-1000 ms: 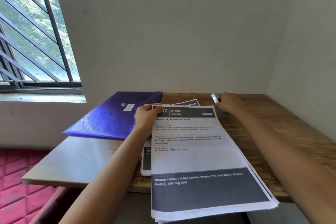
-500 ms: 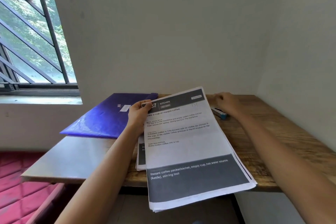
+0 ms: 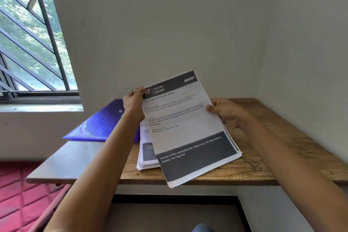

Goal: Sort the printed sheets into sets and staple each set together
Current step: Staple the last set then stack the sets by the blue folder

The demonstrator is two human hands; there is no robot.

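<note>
Above the wooden table (image 3: 267,158), I hold a sheaf of printed sheets (image 3: 188,124) in both hands, raised off the wood and tilted so its far end leans right. My left hand (image 3: 134,102) pinches the top left corner, thumb on the dark header band. My right hand (image 3: 228,114) grips the right edge, thumb pressed on the front and fingers curled behind the stack. The top page reads "KITCHEN" and carries a dark block of white text at its lower end, which hangs just past the table's near edge. Left of the sheaf and partly under it, a second pile of sheets (image 3: 146,156) lies flat on the wood. A blue folder (image 3: 99,124) lies beyond my left forearm, below the barred window (image 3: 32,43).
</note>
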